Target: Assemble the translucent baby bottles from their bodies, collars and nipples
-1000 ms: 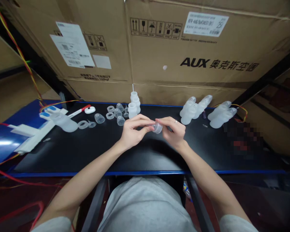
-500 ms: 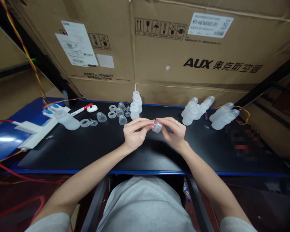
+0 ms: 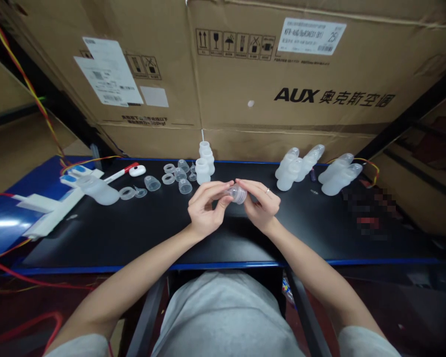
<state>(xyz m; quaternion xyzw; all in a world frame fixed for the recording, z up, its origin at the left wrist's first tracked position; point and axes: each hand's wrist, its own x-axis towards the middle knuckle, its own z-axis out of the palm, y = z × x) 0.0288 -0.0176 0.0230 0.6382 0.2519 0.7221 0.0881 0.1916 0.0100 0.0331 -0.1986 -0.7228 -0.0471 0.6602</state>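
Above the middle of the table, my left hand (image 3: 208, 209) pinches the left end of a clear ribbed bottle collar (image 3: 239, 195), where a nipple seems to stick out, partly hidden by the fingers. On its right side my right hand (image 3: 260, 204) grips the same collar between thumb and fingers. Behind my left hand stand several frosted baby bottles (image 3: 203, 171) without tops. Beside them lie clear dome caps (image 3: 185, 186), loose collar rings (image 3: 168, 178) and nipples (image 3: 192, 176). To the right stand several bottles with clear domed tops (image 3: 290, 174).
A frosted bottle (image 3: 101, 189) leans near a white power strip (image 3: 54, 213) on the left. Nearby are another ring (image 3: 127, 193), a nipple (image 3: 140, 192) and a red-and-white pen (image 3: 123, 170). A large cardboard box (image 3: 238, 84) walls off the back. More capped bottles (image 3: 338, 177) stand far right.
My left fingers have shifted on the clear piece, and more of it now shows between the hands. The camera view has moved slightly; the things on the table stay put.
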